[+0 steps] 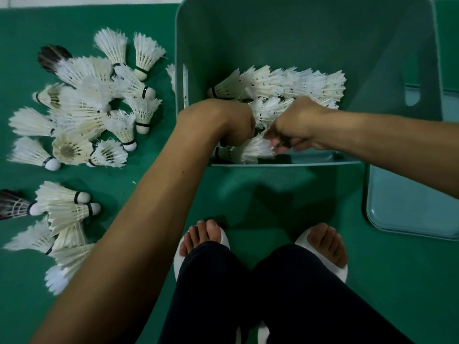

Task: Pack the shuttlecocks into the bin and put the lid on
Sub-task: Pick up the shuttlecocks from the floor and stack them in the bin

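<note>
Left hand: the left hand (233,122) is inside the bin (273,33), knuckles up, fingers curled down onto the cork end of the near row of shuttlecocks (250,151); the fingers are hidden, so I cannot tell whether they grip it.
Right hand: the right hand (295,125) is inside the bin just beside the left, its blurred fingertips (275,142) pinching the feathered end of the same row.
Near row: it lies on its side against the bin's near wall.
Far row: the far row of shuttlecocks (285,83) lies nested deeper in the bin, cork end toward the bin's left wall.
Bin: teal, open-topped, standing on the green floor (248,194).
Lid: the lid (409,207) lies flat on the floor, touching the bin's right side.
Loose shuttlecocks: the loose shuttlecocks (87,108) are heaped on the floor left of the bin, mostly white, a few dark-feathered.
Feet: bare toes in white slippers (224,238) stand near the bin's near wall.
</note>
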Motion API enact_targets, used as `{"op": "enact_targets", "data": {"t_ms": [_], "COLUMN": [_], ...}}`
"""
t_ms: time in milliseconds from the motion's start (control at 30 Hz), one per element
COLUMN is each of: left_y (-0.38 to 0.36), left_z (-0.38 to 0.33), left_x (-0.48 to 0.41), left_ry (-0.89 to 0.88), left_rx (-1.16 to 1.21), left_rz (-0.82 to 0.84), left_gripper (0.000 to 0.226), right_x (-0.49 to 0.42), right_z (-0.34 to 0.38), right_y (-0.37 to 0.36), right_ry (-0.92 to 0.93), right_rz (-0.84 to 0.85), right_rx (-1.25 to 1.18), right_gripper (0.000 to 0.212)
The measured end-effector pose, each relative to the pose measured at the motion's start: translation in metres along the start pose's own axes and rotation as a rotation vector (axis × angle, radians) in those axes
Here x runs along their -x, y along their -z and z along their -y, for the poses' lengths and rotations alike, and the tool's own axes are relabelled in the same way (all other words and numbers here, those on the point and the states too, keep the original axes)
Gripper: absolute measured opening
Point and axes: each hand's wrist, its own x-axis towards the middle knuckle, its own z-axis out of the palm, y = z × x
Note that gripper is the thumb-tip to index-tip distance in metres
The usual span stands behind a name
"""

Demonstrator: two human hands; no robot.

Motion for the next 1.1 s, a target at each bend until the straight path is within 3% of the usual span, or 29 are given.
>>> {"op": "enact_targets", "data": {"t_ms": [133,300,400,467,567,633,733,800,933,1033,1100], "left_y": [-0.001,0.003,0.007,0.005,-0.006,-0.018,-0.043,-0.065,-0.111,-0.133,-0.14], "left_z": [0.0,-0.001,0.004,0.013,0.031,0.043,0.071,0.099,0.153,0.169,0.18], "left_x": [-0.003,0.014,0.048,0.074,0.105,0.119,0.12,0.111,0.094,0.083,0.075], "left_ry": [0.007,0.005,-0.069,-0.151,-0.203,-0.192,-0.056,0.119,0.516,0.611,0.599], "left_rx": [0.017,0.1,0.351,0.539,0.855,1.12,1.366,1.344,0.786,0.479,0.42], "left_rz": [-0.004,-0.204,-0.452,-0.673,-0.886,-0.893,-0.902,-0.975,-0.901,-0.825,-0.83], "left_gripper": [0.048,0.039,0.044,0.04,0.031,0.024,0.018,0.012,0.039,0.071,0.074], "right_x": [0.003,0.025,0.053,0.08,0.124,0.145,0.161,0.164,0.141,0.113,0.09], "right_z": [0.008,0.018,0.03,0.039,0.054,0.061,0.066,0.067,0.069,0.072,0.073], "right_y": [0.001,0.009,0.028,0.036,0.019,-0.011,-0.063,-0.094,-0.145,-0.173,-0.187], "right_ry": [0.11,0.142,0.296,0.448,0.668,0.759,0.794,0.83,0.905,0.837,0.756], "right_rz": [-0.016,-0.012,-0.309,-0.507,-0.604,-0.661,-0.877,-0.809,-0.514,-0.265,-0.155], "right_rx": [0.393,0.557,0.495,0.299,-0.015,0.022,0.288,0.336,0.436,0.57,0.605], "right_gripper": [0.013,0.027,0.024,0.023,0.027,0.03,0.041,0.041,0.032,0.022,0.022]}}
